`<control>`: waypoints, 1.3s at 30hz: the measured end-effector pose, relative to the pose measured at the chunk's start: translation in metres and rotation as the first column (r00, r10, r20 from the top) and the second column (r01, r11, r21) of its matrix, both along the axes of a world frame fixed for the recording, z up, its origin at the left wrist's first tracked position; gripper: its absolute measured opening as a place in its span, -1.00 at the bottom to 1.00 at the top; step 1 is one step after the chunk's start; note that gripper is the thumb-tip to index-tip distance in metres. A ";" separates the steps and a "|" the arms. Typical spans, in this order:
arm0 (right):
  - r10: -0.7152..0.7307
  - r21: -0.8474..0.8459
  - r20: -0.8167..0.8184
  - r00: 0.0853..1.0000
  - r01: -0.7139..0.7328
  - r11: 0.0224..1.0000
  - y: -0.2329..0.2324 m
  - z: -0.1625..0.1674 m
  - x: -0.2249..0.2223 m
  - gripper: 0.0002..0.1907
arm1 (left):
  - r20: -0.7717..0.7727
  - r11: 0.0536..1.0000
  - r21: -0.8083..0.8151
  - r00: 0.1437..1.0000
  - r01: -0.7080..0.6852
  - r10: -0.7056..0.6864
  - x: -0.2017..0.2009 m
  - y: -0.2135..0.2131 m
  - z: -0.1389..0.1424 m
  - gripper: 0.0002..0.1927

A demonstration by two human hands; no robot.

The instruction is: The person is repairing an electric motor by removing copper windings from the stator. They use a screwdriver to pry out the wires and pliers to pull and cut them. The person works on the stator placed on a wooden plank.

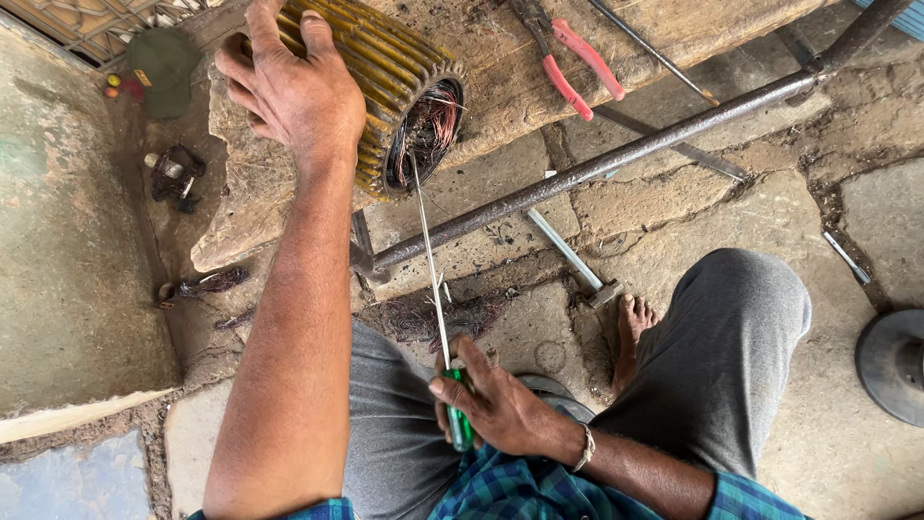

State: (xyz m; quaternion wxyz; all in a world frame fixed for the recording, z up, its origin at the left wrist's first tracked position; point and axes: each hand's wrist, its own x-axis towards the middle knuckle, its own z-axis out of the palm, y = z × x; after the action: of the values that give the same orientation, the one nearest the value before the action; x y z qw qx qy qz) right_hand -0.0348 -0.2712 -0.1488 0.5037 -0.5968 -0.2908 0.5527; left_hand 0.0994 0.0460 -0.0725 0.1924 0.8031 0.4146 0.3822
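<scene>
Cracked stone floor (674, 207) is lying under the seated person. Nearest, the right hand (496, 404) is gripping a green-handled screwdriver (438, 299), its tip entering the copper windings of a ribbed yellow motor core (385, 67). Farther off, the left hand (289, 87) is pressing spread-open on that core, on a wooden surface (520, 67) beside red pliers (573, 63).

Wooden block (597, 48) bears ribbed motor stator (385, 67) and red-handled pliers (573, 58).

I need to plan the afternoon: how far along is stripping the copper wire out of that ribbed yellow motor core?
Done: loose copper strands lie on the stone floor. In hand: the left hand steadies the ribbed yellow motor core on the wooden block; the right hand pokes a green-handled screwdriver into it. Left: a copper winding tangle remains inside.
</scene>
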 end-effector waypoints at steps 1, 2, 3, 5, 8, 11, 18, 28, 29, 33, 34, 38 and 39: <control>0.009 0.019 -0.031 0.999 -0.008 1.000 0.000 0.005 -0.001 -0.37 | 0.006 1.000 -0.002 1.000 0.002 -0.002 0.000 -0.001 0.001 -0.62; 0.018 0.039 -0.062 0.998 -0.015 0.999 -0.001 0.010 -0.001 -0.34 | 0.012 1.000 -0.003 1.000 0.005 -0.005 0.000 -0.002 0.002 -0.63; 0.026 0.061 -0.091 0.996 -0.021 0.998 -0.002 0.014 -0.002 -0.31 | 0.020 1.000 -0.003 1.000 0.009 -0.009 0.000 -0.003 0.003 -0.63; 0.027 0.117 -0.111 0.993 -0.014 0.993 -0.003 0.022 -0.003 -0.34 | 0.015 1.000 0.023 1.000 -0.002 0.002 0.000 -0.004 0.003 -0.63; 0.036 0.144 -0.121 0.992 -0.018 0.989 -0.003 0.029 -0.004 -0.36 | 0.006 1.000 0.027 1.000 0.001 -0.001 0.000 -0.003 0.002 -0.63; 0.039 0.136 -0.135 0.990 -0.021 0.990 -0.001 0.031 -0.004 -0.38 | 0.015 0.999 0.049 1.000 0.011 -0.012 0.000 -0.001 -0.002 -0.58; 0.032 0.173 -0.202 0.979 0.004 0.985 0.000 0.032 -0.005 -0.39 | 0.015 1.000 0.021 1.000 0.014 -0.015 -0.003 -0.001 -0.002 -0.57; -0.182 0.464 0.574 0.798 -0.134 0.876 0.000 -0.006 -0.010 -0.54 | 0.032 0.998 0.039 0.999 0.043 -0.044 -0.001 0.002 -0.006 -0.54; -0.043 0.286 0.358 0.933 -0.066 0.956 0.000 -0.008 -0.010 -0.43 | 0.025 0.999 0.014 0.999 0.040 -0.040 -0.001 0.002 -0.007 -0.56; -0.021 0.326 0.304 0.952 -0.083 0.942 0.002 -0.005 -0.008 -0.24 | 0.038 0.999 0.012 0.999 0.033 -0.033 -0.001 0.002 -0.006 -0.51; -0.023 0.324 0.279 0.960 -0.072 0.943 0.004 -0.002 -0.007 -0.24 | 0.043 0.999 0.027 0.998 0.034 -0.035 -0.001 0.001 -0.005 -0.52; 0.020 0.083 -0.068 0.997 -0.015 0.996 0.003 0.018 -0.005 -0.35 | 0.020 0.999 0.011 0.999 0.039 -0.040 -0.001 -0.001 -0.001 -0.59; 0.025 0.096 -0.065 0.998 -0.019 0.995 0.003 0.022 -0.005 -0.37 | 0.008 0.999 -0.011 0.999 0.039 -0.039 -0.001 -0.001 0.000 -0.61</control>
State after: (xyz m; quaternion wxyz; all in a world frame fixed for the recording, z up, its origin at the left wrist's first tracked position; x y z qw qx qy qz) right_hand -0.0395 -0.2686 -0.1265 0.5348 -0.5505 -0.3065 0.5631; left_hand 0.0980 0.0447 -0.0727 0.2058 0.8084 0.4003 0.3794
